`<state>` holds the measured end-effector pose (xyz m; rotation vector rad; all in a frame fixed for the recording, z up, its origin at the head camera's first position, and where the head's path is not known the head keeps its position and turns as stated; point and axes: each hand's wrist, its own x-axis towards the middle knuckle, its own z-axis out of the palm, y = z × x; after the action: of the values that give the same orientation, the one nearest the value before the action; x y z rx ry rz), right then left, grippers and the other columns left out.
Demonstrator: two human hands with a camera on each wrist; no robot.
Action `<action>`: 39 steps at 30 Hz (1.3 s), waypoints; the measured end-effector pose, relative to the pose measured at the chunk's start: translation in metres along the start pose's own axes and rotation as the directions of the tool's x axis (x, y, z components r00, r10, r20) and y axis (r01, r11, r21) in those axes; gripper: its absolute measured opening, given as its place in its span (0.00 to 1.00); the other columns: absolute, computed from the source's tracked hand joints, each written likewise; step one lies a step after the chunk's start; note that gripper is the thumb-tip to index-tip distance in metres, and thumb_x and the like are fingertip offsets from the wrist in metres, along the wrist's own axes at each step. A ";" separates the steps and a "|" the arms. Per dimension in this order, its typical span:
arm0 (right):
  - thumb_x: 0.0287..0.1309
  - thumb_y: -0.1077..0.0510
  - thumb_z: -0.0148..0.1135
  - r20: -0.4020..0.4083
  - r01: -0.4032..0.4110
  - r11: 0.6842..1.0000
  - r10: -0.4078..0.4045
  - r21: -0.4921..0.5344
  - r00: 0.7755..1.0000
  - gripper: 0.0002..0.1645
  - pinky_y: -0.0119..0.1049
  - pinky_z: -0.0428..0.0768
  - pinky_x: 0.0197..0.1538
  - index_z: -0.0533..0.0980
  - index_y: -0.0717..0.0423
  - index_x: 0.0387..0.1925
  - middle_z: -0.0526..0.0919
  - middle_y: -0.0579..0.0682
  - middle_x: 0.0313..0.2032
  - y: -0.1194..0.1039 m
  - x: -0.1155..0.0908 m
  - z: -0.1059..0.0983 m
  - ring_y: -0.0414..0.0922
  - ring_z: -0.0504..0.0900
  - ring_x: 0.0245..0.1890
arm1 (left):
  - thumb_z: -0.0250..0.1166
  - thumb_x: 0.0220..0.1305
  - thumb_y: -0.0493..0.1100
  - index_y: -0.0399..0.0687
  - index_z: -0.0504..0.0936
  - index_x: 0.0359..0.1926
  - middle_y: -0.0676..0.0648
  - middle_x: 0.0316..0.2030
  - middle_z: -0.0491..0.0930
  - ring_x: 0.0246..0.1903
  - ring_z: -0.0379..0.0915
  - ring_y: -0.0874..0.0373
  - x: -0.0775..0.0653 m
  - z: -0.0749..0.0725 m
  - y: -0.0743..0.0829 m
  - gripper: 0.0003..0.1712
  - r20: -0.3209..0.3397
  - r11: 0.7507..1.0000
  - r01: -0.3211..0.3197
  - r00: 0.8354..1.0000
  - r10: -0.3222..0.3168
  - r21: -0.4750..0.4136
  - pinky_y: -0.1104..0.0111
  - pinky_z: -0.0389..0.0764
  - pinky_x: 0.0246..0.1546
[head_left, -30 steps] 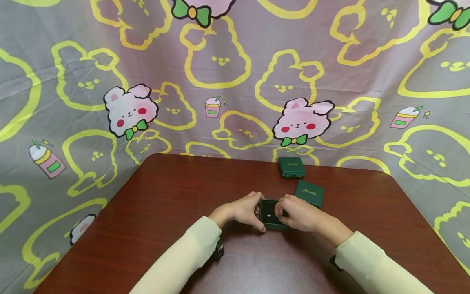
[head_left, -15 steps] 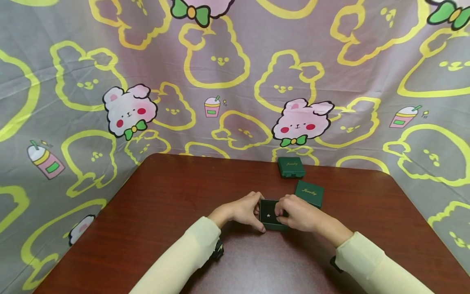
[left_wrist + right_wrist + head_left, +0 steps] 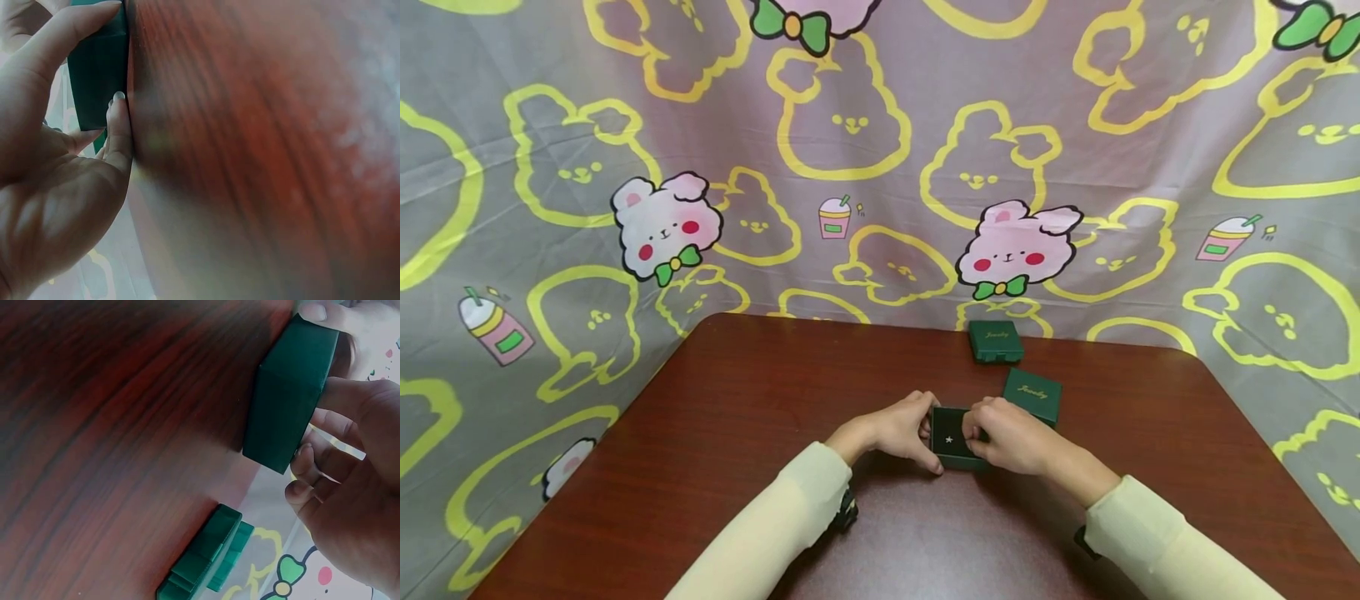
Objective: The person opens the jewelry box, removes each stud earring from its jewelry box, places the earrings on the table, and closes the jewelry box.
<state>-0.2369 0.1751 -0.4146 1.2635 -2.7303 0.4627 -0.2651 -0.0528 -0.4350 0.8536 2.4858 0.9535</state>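
Note:
A small green jewelry box base (image 3: 962, 462) with a dark lining sits in the middle of the table. On the lining shows a tiny silver star-shaped stud earring (image 3: 949, 439). My left hand (image 3: 898, 427) grips the box's left side, the thumb at its near corner. Over the right half of the lining, my right hand (image 3: 1011, 435) has thumb and index finger pinched together; a second star stud is hidden at these fingertips. In the right wrist view the green box wall (image 3: 287, 394) stands beside the right hand's other, curled fingers.
Just behind my right hand lies a green lid (image 3: 1033, 393) with gold "Jewelry" lettering. A closed green jewelry box (image 3: 996, 342) stands farther back near the table (image 3: 760, 375) edge. A patterned curtain (image 3: 880, 200) hangs behind.
A small silver glint seen at the right fingertips a second ago is now covered by them. Both hands and the box otherwise stay in place.

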 end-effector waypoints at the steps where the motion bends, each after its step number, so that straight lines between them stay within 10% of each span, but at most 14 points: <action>1: 0.53 0.67 0.71 0.000 0.000 1.000 0.000 0.000 1.000 0.15 0.35 0.73 0.37 0.77 0.45 0.22 0.75 0.35 0.24 0.000 0.000 0.000 0.40 0.74 0.30 | 0.86 0.41 0.45 0.47 0.69 0.52 0.49 0.44 0.67 0.41 0.68 0.63 0.000 0.000 0.000 0.41 0.000 1.000 0.000 1.000 0.000 0.000 0.74 0.73 0.45; 39: 0.59 0.66 0.71 0.004 -0.045 0.999 0.045 0.029 0.999 0.06 0.37 0.79 0.40 0.82 0.53 0.33 0.78 0.39 0.31 0.003 -0.009 0.001 0.40 0.78 0.36 | 0.86 0.42 0.44 0.46 0.69 0.54 0.48 0.44 0.68 0.40 0.69 0.62 0.000 0.001 0.000 0.42 -0.004 1.000 0.010 1.000 -0.010 -0.019 0.73 0.72 0.44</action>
<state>-0.2332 0.1836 -0.4183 1.2130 -2.7694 0.5065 -0.2652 -0.0523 -0.4360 0.8336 2.4784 0.9745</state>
